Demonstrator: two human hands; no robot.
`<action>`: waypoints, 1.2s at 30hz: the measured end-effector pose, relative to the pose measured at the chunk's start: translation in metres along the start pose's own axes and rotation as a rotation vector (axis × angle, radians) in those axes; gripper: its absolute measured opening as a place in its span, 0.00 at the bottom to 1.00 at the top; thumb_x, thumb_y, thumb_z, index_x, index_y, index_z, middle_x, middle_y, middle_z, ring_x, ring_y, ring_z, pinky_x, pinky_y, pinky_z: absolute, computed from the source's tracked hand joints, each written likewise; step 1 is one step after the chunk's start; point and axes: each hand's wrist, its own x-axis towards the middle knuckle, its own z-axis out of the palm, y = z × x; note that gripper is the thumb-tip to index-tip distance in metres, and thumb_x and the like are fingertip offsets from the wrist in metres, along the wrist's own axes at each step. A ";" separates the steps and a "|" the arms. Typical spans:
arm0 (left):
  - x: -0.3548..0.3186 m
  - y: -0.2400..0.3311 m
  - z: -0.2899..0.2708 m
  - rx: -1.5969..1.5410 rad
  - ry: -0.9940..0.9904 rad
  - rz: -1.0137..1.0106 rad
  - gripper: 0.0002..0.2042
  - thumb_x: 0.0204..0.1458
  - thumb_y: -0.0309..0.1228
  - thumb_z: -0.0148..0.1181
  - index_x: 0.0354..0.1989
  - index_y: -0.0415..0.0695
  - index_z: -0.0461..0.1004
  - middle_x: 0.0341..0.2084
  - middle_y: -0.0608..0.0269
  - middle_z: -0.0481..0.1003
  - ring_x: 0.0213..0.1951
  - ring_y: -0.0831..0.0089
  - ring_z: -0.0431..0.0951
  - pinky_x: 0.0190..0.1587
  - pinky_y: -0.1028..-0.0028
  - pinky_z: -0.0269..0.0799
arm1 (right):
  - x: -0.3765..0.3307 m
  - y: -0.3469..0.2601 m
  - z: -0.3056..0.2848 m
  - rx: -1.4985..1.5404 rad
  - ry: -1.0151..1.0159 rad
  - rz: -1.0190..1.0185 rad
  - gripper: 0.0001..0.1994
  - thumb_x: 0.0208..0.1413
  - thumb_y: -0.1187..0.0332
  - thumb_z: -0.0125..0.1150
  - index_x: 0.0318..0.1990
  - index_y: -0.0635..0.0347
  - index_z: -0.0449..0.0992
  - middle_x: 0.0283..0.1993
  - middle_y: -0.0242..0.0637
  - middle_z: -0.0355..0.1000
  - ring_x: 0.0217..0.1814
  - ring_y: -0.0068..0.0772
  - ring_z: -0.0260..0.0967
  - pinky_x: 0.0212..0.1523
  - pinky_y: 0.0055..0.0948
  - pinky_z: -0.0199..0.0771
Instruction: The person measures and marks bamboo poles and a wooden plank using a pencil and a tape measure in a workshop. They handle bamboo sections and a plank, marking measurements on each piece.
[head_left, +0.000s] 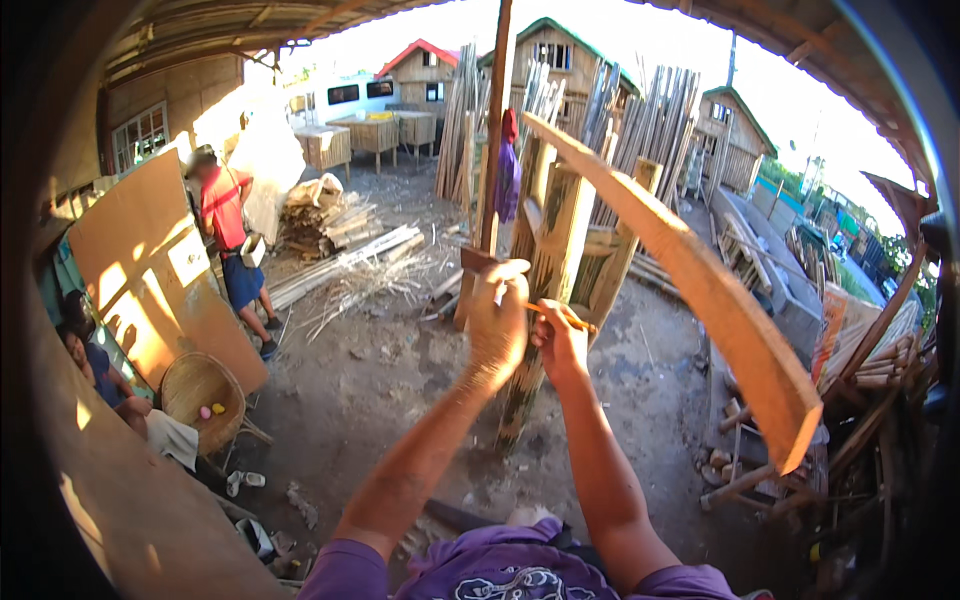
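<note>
Purple-sleeved forearms rising from the bottom edge, left hand [497,318] at frame centre gripping a dark wooden handle [466,288], right hand [560,338] just beside it pinching a thin bamboo sliver [560,315], upright bamboo post [545,290] behind, long curved plank [700,290] right.
</note>
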 end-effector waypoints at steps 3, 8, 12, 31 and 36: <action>0.020 -0.034 -0.063 0.167 0.050 -0.120 0.13 0.60 0.26 0.50 0.47 0.34 0.78 0.41 0.51 0.81 0.42 0.67 0.80 0.49 0.69 0.74 | -0.022 0.016 0.050 -0.108 -0.076 -0.024 0.06 0.57 0.74 0.67 0.34 0.56 0.73 0.24 0.23 0.66 0.22 0.14 0.60 0.21 0.20 0.64; 0.035 -0.058 -0.123 0.165 0.038 -0.094 0.14 0.63 0.28 0.50 0.49 0.33 0.77 0.46 0.49 0.80 0.49 0.64 0.80 0.52 0.69 0.72 | -0.009 0.028 0.100 -0.287 -0.230 -0.155 0.07 0.59 0.72 0.66 0.35 0.58 0.72 0.25 0.28 0.69 0.18 0.15 0.62 0.19 0.20 0.64; 0.047 -0.080 -0.141 0.242 -0.088 -0.044 0.16 0.64 0.31 0.48 0.52 0.33 0.75 0.44 0.48 0.80 0.47 0.62 0.80 0.51 0.69 0.72 | 0.013 0.039 0.113 -0.374 -0.258 -0.102 0.08 0.63 0.67 0.62 0.39 0.62 0.73 0.26 0.32 0.72 0.19 0.16 0.64 0.19 0.20 0.65; 0.363 -0.274 0.043 0.134 -0.307 -0.024 0.19 0.57 0.31 0.53 0.53 0.31 0.72 0.45 0.43 0.78 0.46 0.56 0.80 0.47 0.64 0.75 | 0.409 -0.007 0.144 -0.847 0.193 -0.834 0.09 0.67 0.66 0.56 0.40 0.63 0.75 0.27 0.32 0.74 0.21 0.18 0.67 0.22 0.24 0.68; 0.422 -0.324 0.088 0.053 -0.374 0.018 0.19 0.59 0.30 0.54 0.55 0.32 0.72 0.45 0.48 0.78 0.46 0.66 0.79 0.49 0.69 0.74 | 0.481 -0.014 0.141 -1.051 0.408 -1.053 0.08 0.67 0.68 0.55 0.38 0.64 0.74 0.24 0.39 0.73 0.23 0.31 0.71 0.26 0.30 0.69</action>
